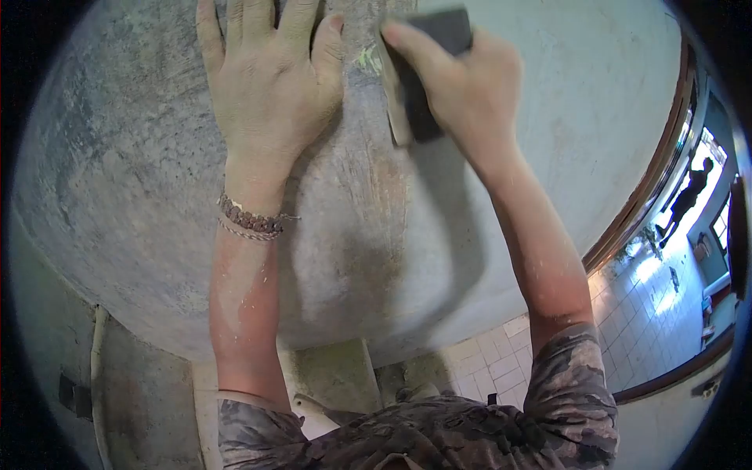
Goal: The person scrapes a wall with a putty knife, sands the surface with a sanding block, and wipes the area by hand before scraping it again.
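1. We read no brand, label or writing on the sanding block [427, 70] or on the grey plastered wall [141, 180].
2. Our right hand [470, 90] has its fingers closed around the block, a dark piece with a pale worn edge, pressed against the wall.
3. Our left hand [270, 78] lies just left of the block, fingers spread flat on the wall, holding nothing.
4. A braided bracelet [249, 222] sits below that hand.

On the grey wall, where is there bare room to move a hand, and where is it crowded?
The wall is bare left of the left hand, and right of the right hand, which holds a dark sanding block. The strip between both hands is crowded.
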A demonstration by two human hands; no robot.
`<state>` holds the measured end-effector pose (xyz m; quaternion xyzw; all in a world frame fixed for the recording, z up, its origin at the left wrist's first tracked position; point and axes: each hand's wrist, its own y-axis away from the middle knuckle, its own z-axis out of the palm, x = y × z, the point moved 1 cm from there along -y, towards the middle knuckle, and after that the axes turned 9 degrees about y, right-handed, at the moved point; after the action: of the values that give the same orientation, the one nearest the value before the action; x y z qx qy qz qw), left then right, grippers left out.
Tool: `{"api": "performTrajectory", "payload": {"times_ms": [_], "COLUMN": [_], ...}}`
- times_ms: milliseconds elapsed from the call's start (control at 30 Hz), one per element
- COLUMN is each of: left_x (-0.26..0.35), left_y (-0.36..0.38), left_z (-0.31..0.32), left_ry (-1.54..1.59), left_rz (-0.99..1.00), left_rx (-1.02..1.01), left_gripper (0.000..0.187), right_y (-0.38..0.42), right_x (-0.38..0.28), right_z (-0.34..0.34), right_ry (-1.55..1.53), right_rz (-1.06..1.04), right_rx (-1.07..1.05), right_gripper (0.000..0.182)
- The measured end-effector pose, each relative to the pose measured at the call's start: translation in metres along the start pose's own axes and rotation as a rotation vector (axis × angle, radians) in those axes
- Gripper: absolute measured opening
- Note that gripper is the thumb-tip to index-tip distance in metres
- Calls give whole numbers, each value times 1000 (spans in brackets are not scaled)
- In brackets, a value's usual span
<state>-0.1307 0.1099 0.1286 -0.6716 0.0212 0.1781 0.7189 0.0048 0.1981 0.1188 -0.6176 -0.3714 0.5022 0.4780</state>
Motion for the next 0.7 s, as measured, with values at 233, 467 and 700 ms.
{"api": "performTrajectory", "payload": {"times_ms": [233,467,700], "left_x": [2,0,3], "left_y": [-1,-2,-3], "left_z": [-3,-3,-6], "left_ry": [26,-2,39], "left_rz": [-8,-12,-21], "left_rx": [-41,-39,-72], "left_gripper": [46,46,46], "right_y": [23,37,31], "right_x": [1,3,-4], "right_z": [-5,-3,-5], "right_ry": [-25,-41,-35], "right_rz": [62,54,67], "right_rx": [1,38,52], "right_gripper": [33,35,32]}}
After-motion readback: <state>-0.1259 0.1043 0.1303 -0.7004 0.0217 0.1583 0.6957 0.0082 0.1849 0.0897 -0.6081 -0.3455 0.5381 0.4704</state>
